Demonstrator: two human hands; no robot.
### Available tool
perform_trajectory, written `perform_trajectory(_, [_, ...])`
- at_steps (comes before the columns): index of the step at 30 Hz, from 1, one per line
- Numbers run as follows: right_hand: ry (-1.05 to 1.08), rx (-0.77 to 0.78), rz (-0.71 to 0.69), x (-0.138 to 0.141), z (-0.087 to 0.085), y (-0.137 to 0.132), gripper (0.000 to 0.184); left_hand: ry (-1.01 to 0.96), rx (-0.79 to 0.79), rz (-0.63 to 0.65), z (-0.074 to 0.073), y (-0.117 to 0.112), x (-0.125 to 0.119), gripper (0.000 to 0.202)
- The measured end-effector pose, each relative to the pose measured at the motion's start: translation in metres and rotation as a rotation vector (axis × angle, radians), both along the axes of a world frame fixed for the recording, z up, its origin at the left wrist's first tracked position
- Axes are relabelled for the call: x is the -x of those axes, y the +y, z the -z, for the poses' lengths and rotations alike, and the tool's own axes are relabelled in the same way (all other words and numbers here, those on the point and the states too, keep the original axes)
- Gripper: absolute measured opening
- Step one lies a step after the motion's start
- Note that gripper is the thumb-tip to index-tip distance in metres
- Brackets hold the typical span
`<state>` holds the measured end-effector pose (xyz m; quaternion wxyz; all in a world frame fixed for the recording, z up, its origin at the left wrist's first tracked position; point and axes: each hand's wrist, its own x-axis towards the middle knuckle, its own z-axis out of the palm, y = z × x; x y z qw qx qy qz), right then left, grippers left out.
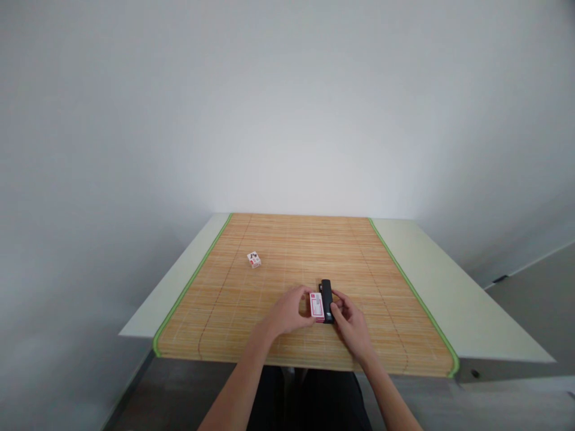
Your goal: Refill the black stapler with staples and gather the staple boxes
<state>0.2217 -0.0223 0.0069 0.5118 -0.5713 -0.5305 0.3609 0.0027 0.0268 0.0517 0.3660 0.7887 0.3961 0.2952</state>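
Note:
My left hand [291, 310] grips a small pink-and-white box [317, 306], thumb at its near end and fingers at the far left corner. Directly to the right of that box lies a black stapler [327, 299], its length pointing away from me. The two seem to touch along their long sides. My right hand [351, 323] holds the stapler by its right side, with the thumb near its close end and the fingers partly hidden. Farther off to the left, a smaller white box [254, 259] with red and black print rests apart from both hands.
A bamboo mat [287, 239] with green edging covers the middle of the white table [417, 269]. The table's far edge meets a pale wall [287, 108]. My legs [314, 398] are under the front edge.

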Motion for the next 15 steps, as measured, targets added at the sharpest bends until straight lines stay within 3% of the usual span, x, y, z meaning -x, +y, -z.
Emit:
perform_trajectory(10, [-0.018,0.008,-0.045,0.000,-0.003,0.000,0.055,-0.056,0.077,0.000,0.009,-0.002,-0.004,0.063])
perform_trajectory(15, [-0.020,0.008,-0.011,-0.001,0.003,0.001,0.056,-0.098,0.073,-0.061,0.020,0.003,0.007,0.090])
